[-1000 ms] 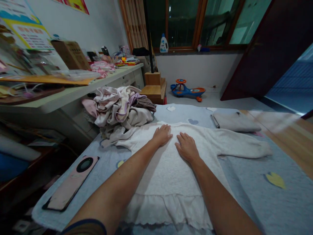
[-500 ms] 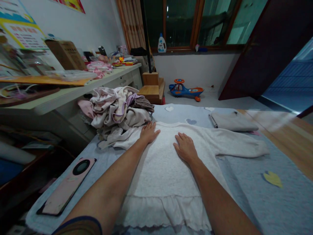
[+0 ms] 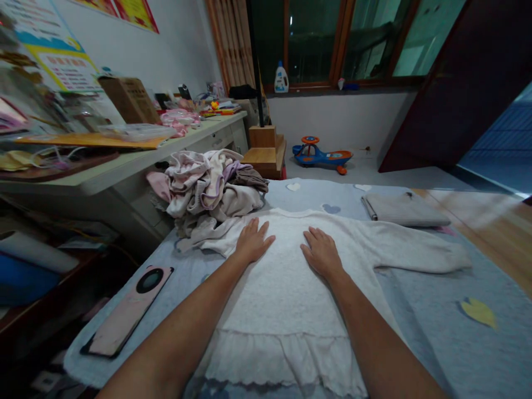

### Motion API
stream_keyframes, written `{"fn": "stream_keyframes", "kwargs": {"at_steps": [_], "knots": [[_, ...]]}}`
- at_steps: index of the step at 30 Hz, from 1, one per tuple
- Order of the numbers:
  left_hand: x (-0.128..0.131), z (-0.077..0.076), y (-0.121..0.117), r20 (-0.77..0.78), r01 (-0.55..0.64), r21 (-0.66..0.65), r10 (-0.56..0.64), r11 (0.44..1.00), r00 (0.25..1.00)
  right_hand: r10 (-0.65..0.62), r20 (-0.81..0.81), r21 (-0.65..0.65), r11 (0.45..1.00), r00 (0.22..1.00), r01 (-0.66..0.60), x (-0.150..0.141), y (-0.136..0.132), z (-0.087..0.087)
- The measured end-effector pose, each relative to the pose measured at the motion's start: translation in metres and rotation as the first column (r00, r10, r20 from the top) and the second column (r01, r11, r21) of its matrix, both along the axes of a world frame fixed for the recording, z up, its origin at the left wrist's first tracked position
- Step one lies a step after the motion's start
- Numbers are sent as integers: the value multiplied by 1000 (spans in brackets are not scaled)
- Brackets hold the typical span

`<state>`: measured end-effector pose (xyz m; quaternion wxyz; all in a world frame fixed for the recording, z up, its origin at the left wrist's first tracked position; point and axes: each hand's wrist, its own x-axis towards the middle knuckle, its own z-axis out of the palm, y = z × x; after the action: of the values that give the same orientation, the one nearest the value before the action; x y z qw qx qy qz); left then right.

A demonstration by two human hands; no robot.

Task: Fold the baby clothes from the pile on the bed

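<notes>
Head view: our left grip (image 3: pixel 254 241) and right grip (image 3: pixel 322 254) lie spread flat on a white frilly dress (image 3: pixel 286 299), pinching nothing. One folded cloth (image 3: pixel 401 210) sits right; a messy clothes pile (image 3: pixel 208 185) is left.

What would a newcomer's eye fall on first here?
The white ruffle-hemmed garment on the blue cover fills the centre, the left hand and right hand pressed on it. A heap of crumpled clothes lies behind it at left, and a blue-and-orange ride-on toy stands on the floor beyond.
</notes>
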<state>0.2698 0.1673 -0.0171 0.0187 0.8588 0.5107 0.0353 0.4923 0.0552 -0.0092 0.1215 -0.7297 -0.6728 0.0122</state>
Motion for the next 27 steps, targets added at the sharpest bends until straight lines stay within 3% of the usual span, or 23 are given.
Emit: {"fn": "stream_keyframes", "kwargs": {"at_steps": [4,8,15,22,27], "knots": [[16,7,8,-34,-129,-56,127,990,991,-39,-3,2,999,999,39,0,0,-2],[34,7,5,-3,-258,-50,258,965,966,-204,28,8,979,979,204,2,1,-5],[36,0,-6,82,-216,65,210,974,974,-257,47,-46,965,965,259,7,1,-5],[35,-2,-5,109,-116,104,105,988,988,-223,36,-191,955,974,226,11,18,21],[36,-3,-7,106,-130,130,117,983,987,-100,35,-118,988,994,104,17,45,19]]}}
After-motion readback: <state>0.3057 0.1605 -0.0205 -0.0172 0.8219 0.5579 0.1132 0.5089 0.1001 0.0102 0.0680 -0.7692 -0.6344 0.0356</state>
